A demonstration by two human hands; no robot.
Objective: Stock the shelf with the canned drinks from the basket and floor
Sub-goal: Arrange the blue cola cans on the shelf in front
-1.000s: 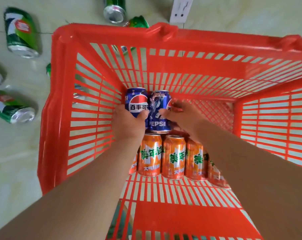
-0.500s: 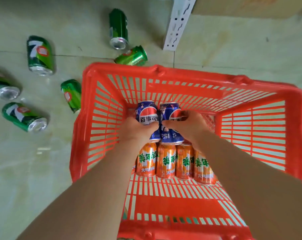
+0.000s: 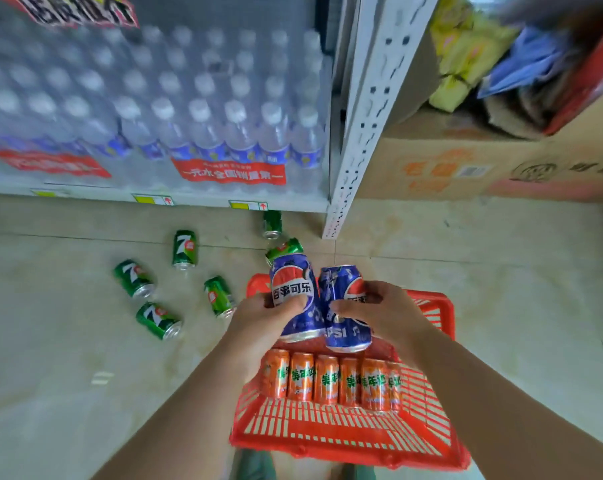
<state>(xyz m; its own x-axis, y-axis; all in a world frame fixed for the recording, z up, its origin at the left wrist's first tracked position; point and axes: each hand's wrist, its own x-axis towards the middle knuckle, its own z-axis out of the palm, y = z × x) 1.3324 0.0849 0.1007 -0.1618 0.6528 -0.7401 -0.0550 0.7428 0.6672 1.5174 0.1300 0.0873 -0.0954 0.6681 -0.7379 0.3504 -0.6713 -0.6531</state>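
Note:
My left hand (image 3: 258, 315) grips one blue Pepsi can (image 3: 293, 289), and my right hand (image 3: 385, 311) grips a second blue Pepsi can (image 3: 343, 327). Both cans are held side by side above the far end of the red plastic basket (image 3: 331, 431) on the floor. A row of several orange cans (image 3: 327, 379) lies in the basket below my hands. Several green 7-Up cans (image 3: 185, 247) lie scattered on the tiled floor to the left. The white shelf (image 3: 175, 199) stands just beyond them.
The bottom shelf is packed with wrapped water bottles (image 3: 203, 133). A white slotted upright post (image 3: 359, 133) ends the shelf. To its right sits a cardboard box (image 3: 466, 161) with snack bags (image 3: 466, 50) on top. Bare tiles lie left and right of the basket.
Both hands have lifted the two Pepsi cans up out of the basket. My view has risen from the basket to take in the shelf.

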